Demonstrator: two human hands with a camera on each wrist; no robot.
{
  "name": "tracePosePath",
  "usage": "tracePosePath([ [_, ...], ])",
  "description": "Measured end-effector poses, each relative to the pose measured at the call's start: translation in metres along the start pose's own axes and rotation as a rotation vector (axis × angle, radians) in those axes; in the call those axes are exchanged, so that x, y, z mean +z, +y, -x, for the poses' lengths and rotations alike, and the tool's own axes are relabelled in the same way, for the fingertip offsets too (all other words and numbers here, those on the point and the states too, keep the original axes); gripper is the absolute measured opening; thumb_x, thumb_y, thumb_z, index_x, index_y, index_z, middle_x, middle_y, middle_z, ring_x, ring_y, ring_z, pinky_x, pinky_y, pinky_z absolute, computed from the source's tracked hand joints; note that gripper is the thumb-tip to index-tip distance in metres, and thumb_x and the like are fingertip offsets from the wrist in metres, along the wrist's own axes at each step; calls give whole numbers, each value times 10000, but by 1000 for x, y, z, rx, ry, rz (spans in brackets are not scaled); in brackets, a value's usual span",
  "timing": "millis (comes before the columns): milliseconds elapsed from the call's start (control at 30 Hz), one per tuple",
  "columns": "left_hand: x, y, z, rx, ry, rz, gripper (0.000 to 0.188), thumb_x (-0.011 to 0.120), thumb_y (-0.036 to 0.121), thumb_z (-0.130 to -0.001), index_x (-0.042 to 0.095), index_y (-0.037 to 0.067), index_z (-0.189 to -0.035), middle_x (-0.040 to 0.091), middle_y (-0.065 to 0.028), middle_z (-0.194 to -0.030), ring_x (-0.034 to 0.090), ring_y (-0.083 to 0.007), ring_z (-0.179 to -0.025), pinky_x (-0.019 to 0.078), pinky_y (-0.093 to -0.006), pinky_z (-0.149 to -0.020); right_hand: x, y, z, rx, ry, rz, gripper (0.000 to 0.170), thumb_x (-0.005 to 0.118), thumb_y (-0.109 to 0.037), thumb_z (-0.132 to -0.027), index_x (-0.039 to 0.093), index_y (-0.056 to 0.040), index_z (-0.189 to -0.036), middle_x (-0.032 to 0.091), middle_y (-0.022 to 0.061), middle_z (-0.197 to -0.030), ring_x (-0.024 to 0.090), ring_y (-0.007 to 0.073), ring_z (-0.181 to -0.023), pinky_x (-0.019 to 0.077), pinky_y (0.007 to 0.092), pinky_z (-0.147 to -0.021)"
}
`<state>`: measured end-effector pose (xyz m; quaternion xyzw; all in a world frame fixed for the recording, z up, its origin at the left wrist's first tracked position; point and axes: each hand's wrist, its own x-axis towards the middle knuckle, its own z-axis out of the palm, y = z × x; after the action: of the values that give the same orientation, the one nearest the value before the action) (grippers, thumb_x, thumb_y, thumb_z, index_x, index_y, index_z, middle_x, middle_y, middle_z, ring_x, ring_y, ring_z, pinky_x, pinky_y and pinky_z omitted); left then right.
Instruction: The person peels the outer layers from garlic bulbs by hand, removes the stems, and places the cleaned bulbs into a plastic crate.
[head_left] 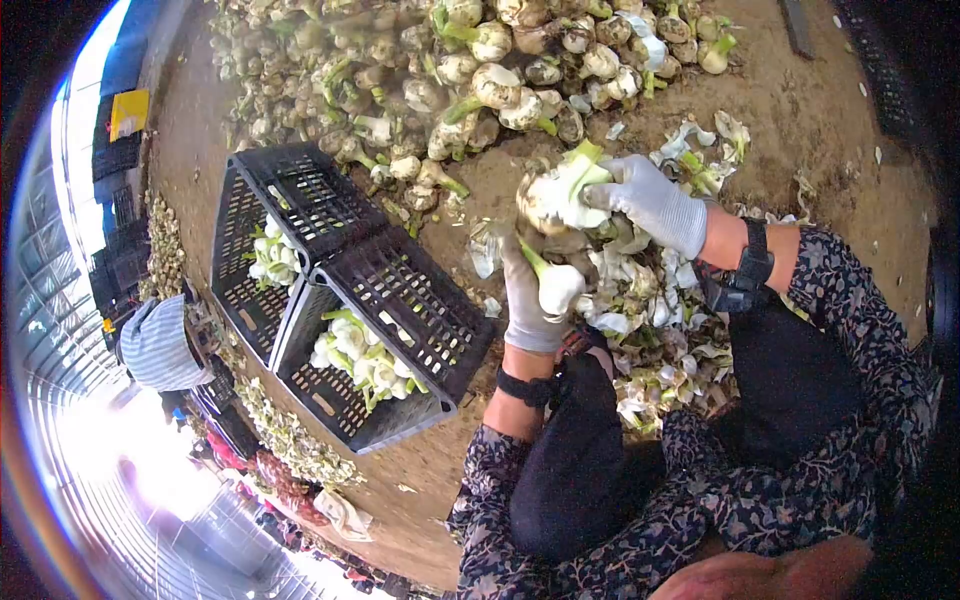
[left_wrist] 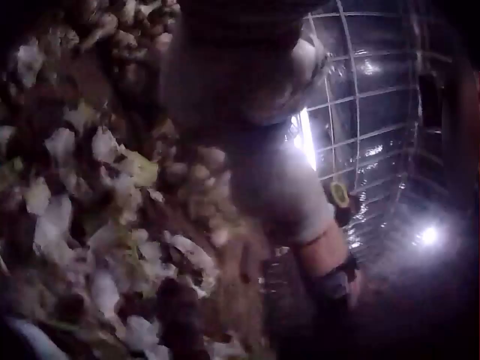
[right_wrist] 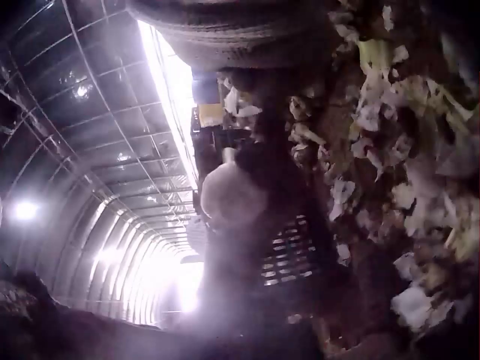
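Observation:
In the head view, my gloved left hand (head_left: 528, 300) holds a smooth white garlic bulb (head_left: 562, 290) whose green stem slants up and left. That pale bulb (right_wrist: 232, 196) also appears in the right wrist view, blurred. Above it, my gloved right hand (head_left: 655, 205) grips a rougher garlic bulb (head_left: 560, 195) by its pale green stem end. The left fingertips are close below this second bulb. Loose garlic skins (head_left: 650, 290) lie heaped under both hands. Dark blur hides much of both hands in the wrist views.
A heap of unpeeled garlic (head_left: 490, 90) spreads across the ground ahead. Black plastic crates (head_left: 400, 290) stand tilted at my left, with white bulbs (head_left: 365, 360) inside. Beyond them is a person in a striped head covering (head_left: 160, 345). My knees (head_left: 570, 460) are close below the hands.

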<state>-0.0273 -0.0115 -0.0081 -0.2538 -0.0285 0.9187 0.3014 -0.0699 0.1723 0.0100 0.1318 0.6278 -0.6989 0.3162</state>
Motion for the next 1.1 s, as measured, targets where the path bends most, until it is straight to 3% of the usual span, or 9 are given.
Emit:
tracePosePath([
  [100, 23, -21, 7, 476, 334, -1259, 549, 641, 456, -880, 516, 49, -1226, 597, -50, -986, 572, -129, -911, 516, -254, -701, -2, 20, 6, -126, -3, 194, 349, 652, -220, -846, 635, 17, -1101, 679, 163, -983, 637, 231, -906, 490, 345, -801],
  [167, -16, -9, 6, 364, 335, -1176, 423, 534, 335, -963, 463, 51, -1268, 607, -86, -1068, 640, -182, -858, 572, -318, -691, 3, 32, 5, -405, -56, 374, 389, 652, -226, -828, 622, 14, -1133, 660, 214, -1029, 637, 272, -939, 472, 376, -848],
  [233, -9, -6, 14, 208, 253, -817, 421, 527, 318, -966, 464, 29, -1265, 615, -108, -1086, 652, -216, -879, 583, -339, -691, -2, 14, 7, -305, -193, 338, 378, 643, -201, -816, 623, 8, -1130, 648, 225, -1040, 636, 299, -945, 474, 385, -844],
  [333, 0, -14, 20, 246, 317, -842, 528, 660, 362, -871, 501, 11, -1233, 629, -87, -1027, 653, -187, -842, 574, -323, -724, -21, 11, -5, -334, -425, 420, 360, 643, -197, -797, 632, -11, -1105, 644, 224, -1012, 627, 341, -944, 480, 401, -827],
  [433, -10, -10, 25, 141, 329, -789, 547, 681, 341, -848, 497, 6, -1239, 627, -99, -1030, 653, -199, -839, 577, -321, -698, -28, -3, 2, -430, -296, 867, 258, 668, -131, -772, 670, -16, -1003, 682, 167, -886, 665, 231, -822, 491, 323, -721],
  [600, 2, -16, 27, 230, 215, -816, 674, 773, 187, -752, 425, 38, -1310, 601, -109, -1104, 649, -215, -883, 589, -343, -729, -47, 5, -10, -465, -122, 918, 238, 695, -186, -768, 678, -34, -950, 660, 163, -878, 629, 332, -901, 484, 420, -768],
  [833, 13, -14, 30, 171, 328, -871, 589, 760, 189, -758, 482, -2, -1241, 624, -109, -1047, 656, -207, -843, 579, -310, -676, -44, 5, -21, -676, 16, 1069, 225, 649, -94, -733, 668, -39, -950, 655, 146, -861, 629, 346, -839, 504, 421, -712],
  [967, 22, -20, 30, 116, 295, -838, 497, 737, 200, -802, 518, 0, -1201, 636, -103, -988, 651, -180, -713, 573, -285, -619, -67, 15, -47, -587, 258, 1218, 170, 585, -107, -775, 663, -62, -920, 639, 137, -813, 641, 323, -789, 521, 397, -682],
  [1100, 6, -19, 25, 116, 40, -686, 463, 682, 143, -837, 497, 9, -1239, 629, -107, -989, 642, -163, -688, 571, -275, -580, -100, 32, -55, -453, 37, 1396, 172, 563, -171, -854, 649, -70, -964, 657, 125, -853, 652, 283, -767, 533, 362, -702],
])
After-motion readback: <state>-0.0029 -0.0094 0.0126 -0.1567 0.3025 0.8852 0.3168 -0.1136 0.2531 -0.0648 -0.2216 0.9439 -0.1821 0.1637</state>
